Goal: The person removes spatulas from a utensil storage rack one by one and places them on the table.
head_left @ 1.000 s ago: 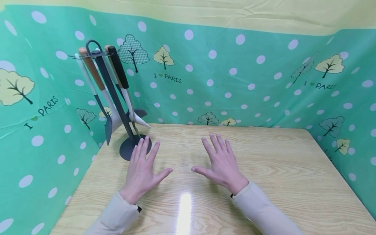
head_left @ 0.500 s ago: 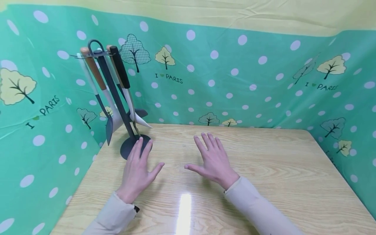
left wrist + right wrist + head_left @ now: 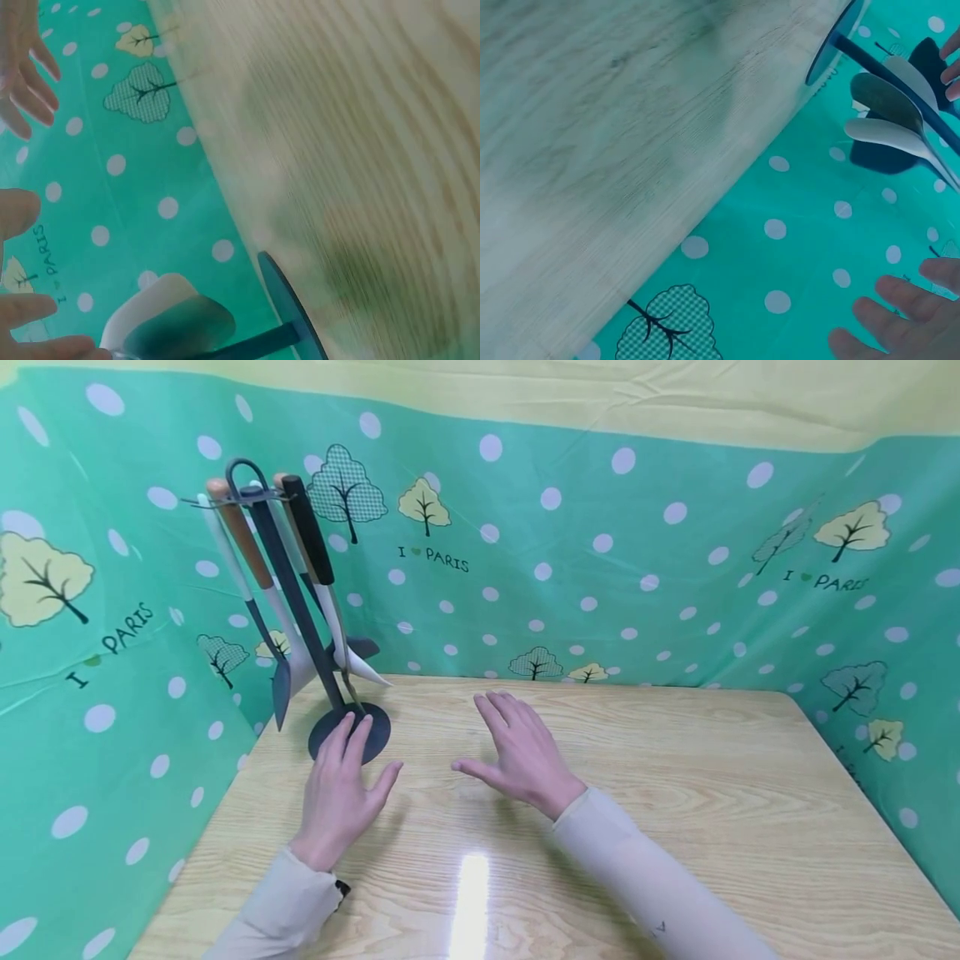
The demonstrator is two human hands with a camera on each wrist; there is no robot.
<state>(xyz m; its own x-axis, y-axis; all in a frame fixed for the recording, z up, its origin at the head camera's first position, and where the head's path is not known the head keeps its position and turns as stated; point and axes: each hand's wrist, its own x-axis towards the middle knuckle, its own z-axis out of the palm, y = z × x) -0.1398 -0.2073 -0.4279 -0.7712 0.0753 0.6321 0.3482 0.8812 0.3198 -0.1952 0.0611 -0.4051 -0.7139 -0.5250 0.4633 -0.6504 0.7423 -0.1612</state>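
Observation:
At the back left of the table stands a dark utensil stand [image 3: 296, 602] on a round base [image 3: 375, 739]. Several kitchen utensils hang from its top ring, among them one with a black handle [image 3: 309, 531] and one with a brown handle [image 3: 243, 539]. My left hand [image 3: 337, 802], fingers spread, hovers just in front of the base and holds nothing. Its fingertips overlap the base in the head view; contact cannot be told. My right hand [image 3: 525, 752] hangs over the middle of the table with fingers straight and thumb apart. In the right wrist view, utensil heads [image 3: 889, 139] show beside the pole.
The wooden table [image 3: 675, 810] ends at a green dotted cloth [image 3: 570, 552] at the back and both sides. A bright light reflection [image 3: 470, 902] lies on the front part of the tabletop.
Both hands have shifted left in the head view, the right one farther. The right hand's fingers have drawn closer together. The stand and its utensils stay in place.

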